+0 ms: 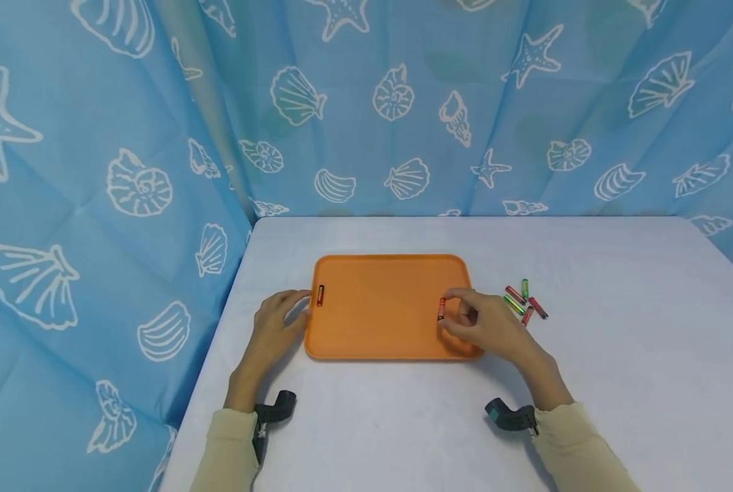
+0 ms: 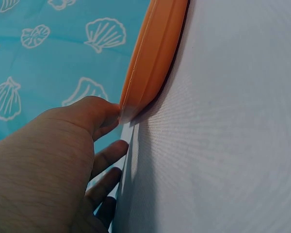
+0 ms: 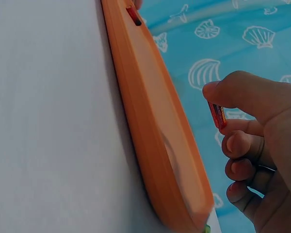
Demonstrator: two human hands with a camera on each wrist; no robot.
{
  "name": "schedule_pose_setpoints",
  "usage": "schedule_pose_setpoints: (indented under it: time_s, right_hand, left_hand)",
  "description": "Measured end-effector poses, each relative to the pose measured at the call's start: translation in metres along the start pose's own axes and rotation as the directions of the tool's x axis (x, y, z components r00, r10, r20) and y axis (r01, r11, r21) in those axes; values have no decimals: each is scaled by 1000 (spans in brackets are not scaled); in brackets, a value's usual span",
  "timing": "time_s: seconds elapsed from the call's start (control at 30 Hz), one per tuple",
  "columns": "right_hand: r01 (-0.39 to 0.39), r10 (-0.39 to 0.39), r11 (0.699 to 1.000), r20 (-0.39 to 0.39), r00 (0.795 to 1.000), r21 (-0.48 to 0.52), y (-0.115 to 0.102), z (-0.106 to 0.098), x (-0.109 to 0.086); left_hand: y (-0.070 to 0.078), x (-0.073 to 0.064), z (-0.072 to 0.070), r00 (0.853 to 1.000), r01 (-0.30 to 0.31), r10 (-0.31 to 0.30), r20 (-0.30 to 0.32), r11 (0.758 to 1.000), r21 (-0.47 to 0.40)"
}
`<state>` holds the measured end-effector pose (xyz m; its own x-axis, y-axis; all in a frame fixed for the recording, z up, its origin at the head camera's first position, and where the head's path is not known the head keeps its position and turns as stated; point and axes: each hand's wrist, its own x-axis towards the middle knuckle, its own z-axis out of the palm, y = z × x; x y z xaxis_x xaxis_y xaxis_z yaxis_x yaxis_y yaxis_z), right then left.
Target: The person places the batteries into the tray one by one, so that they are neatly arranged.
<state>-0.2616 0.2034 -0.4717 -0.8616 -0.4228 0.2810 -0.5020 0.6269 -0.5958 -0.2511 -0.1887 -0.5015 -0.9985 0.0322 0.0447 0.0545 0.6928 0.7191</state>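
Your left hand (image 1: 273, 326), fingers loosely apart, touches the left rim of the orange tray (image 1: 379, 321). Your right hand (image 1: 496, 326) pinches one red battery (image 1: 442, 309) between thumb and index finger, over the tray's right part. A second battery (image 1: 320, 296) lies inside, at left. Five loose batteries (image 1: 520, 298) lie beyond, on the white table (image 1: 391, 424).

the head view is evenly lit, seemingly from overhead, with soft shadows under the right hand (image 1: 492, 324) and along the tray's (image 1: 379, 307) near edge. both wrist views are dimmer and greyer; in the left, shadow darkens the table (image 2: 233, 121) beside the fingers (image 2: 110, 158). the right shows the table softly, without crisp texture.
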Motion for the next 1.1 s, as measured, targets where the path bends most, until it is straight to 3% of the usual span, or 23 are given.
schedule_pose_setpoints:
  time_s: [0.23,0.53,1.1]
  right_hand:
    - [-21,20,1000,41,999,16,-11,12,13]
    - [25,-26,999,41,999,30,-26,28,32]
    - [-3,-3,998,98,995,55,-51,55,57]
  left_hand:
    - [-1,0,-1,1000,-8,8,-3,1000,0]
    - [-1,0,-2,1000,-14,14,-11,1000,-15]
    - [-1,1,0,1000,-4,4,-21,1000,-9]
